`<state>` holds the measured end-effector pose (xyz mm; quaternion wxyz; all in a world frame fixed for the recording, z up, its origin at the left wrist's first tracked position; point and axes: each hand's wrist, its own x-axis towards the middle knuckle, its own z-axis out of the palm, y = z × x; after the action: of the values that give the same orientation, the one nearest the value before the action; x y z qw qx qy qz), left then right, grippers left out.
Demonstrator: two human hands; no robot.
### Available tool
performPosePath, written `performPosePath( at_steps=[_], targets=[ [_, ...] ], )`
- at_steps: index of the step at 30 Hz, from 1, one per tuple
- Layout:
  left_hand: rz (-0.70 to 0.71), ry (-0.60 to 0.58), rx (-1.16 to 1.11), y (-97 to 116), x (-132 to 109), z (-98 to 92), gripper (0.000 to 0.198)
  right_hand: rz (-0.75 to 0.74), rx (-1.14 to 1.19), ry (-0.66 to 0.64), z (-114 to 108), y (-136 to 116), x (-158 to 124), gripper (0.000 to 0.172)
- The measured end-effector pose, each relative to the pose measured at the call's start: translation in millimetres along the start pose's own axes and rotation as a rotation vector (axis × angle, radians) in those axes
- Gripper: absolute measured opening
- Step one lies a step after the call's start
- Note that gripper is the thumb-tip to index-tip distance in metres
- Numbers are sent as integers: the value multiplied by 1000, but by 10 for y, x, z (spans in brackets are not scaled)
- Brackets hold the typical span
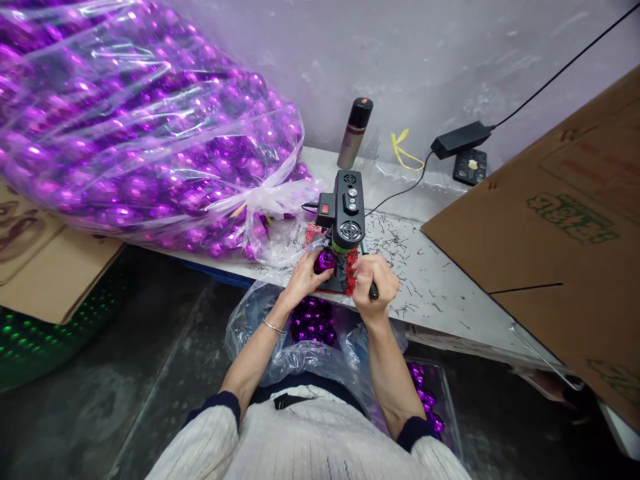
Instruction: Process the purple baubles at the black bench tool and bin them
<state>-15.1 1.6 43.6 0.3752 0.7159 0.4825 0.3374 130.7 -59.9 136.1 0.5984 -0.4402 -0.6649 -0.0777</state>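
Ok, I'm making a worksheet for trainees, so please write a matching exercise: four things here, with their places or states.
1. left hand
2. right hand
3. can with black cap
4. large clear bag

A. gripping a black handle
B. filled with purple balls
C. standing behind the black machine
D. holding one purple ball

Pairs: 1-D; 2-A; 3-C; 4-B

A pale, lilac-tinted wall [400, 60], scuffed in places, stands behind a white-topped worktable [447, 303], whose front edge slants downward to the right. Below lies a dark grey floor [197, 390], crossed at left by a straight, lighter seam [160, 373]; its right side is shadowed.
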Motion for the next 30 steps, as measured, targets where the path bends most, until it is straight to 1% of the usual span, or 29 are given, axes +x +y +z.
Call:
performPosePath(
  at_steps=[3,6,9,11,13,16,19,21,24,30],
  targets=[
    [-40,8,-83,-3,-21,-34,62,-1,-6,3,2,-8,4,24],
    [-98,5,-152,31,-51,-96,59,-2,-9,1,5,-13,8,24],
    [-99,-15,-172,77,-52,-132,53,2,-8,5,6,-11,14,24],
    [-95,-15,-182,79,-30,-124,52,-1,-10,9,4,-10,26,25],
    [-114,12,-227,43,4,-102,52,-5,-14,8,-1,-9,45,25],
    [-190,29,-390,-62,55,-95,56,-4,-29,-7,-9,-8,71,26],
    [-249,-32,-564,-159,87,-147,58,4,-44,-14,-8,-6,79,26],
    [-252,-61,-618,-195,98,-186,57,8,-48,-4,-4,-4,75,26],
    [-241,-76,-626,-211,107,-196,55,1,-35,8,2,-1,65,25],
    [-184,-54,-568,-151,66,-91,56,-18,-18,-1,-4,8,47,24]
  ],
)
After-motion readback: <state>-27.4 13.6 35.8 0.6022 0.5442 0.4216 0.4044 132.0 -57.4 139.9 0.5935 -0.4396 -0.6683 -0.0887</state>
